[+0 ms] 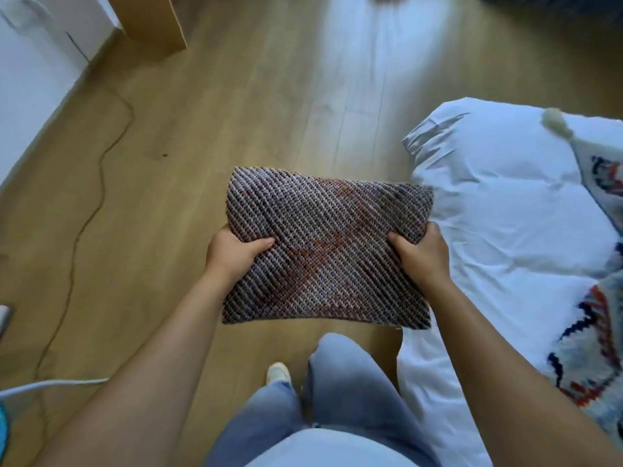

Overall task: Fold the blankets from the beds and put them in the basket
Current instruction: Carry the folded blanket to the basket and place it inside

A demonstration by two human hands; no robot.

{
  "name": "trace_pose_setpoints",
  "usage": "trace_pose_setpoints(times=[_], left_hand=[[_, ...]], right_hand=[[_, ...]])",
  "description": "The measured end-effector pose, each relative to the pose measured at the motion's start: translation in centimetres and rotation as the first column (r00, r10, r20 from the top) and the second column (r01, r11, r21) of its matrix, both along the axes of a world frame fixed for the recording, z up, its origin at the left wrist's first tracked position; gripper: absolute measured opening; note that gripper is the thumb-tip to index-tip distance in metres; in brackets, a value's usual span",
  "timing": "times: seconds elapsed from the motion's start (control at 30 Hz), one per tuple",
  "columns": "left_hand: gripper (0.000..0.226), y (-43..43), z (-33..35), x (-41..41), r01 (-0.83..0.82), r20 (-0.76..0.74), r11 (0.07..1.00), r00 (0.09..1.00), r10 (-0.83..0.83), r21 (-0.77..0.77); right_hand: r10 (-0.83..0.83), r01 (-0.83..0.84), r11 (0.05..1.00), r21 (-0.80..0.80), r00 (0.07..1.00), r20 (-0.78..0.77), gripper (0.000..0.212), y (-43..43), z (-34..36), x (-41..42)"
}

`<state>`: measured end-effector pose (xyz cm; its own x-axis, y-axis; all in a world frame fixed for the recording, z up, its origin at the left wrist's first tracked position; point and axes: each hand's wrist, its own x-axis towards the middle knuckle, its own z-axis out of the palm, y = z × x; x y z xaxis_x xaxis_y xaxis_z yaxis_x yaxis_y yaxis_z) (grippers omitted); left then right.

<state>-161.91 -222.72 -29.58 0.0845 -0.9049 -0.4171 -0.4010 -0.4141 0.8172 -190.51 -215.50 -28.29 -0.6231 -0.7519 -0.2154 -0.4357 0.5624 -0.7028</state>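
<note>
A folded knitted blanket, grey with reddish patches, is held flat in the air above the wooden floor. My left hand grips its left edge, thumb on top. My right hand grips its right edge the same way. The bed with a white sheet lies to the right, and the blanket's right corner overlaps its edge. A second blanket, pale with red and dark blue patterns and a tassel, lies on the bed at the far right. No basket is in view.
A thin cable snakes across the wooden floor on the left. A wooden furniture panel and a white wall stand at the top left. My legs in blue jeans are below the blanket.
</note>
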Motion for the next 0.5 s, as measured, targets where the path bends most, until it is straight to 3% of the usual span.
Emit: trace_pose_setpoints(times=[0.5], left_hand=[[0.053, -35.9, -1.1, -19.3, 0.132, -0.002, 0.991, 0.991, -0.132, 0.037]], right_hand=[[-0.109, 0.106, 0.993, 0.061, 0.992, 0.057, 0.05, -32.0, -0.7, -18.1]])
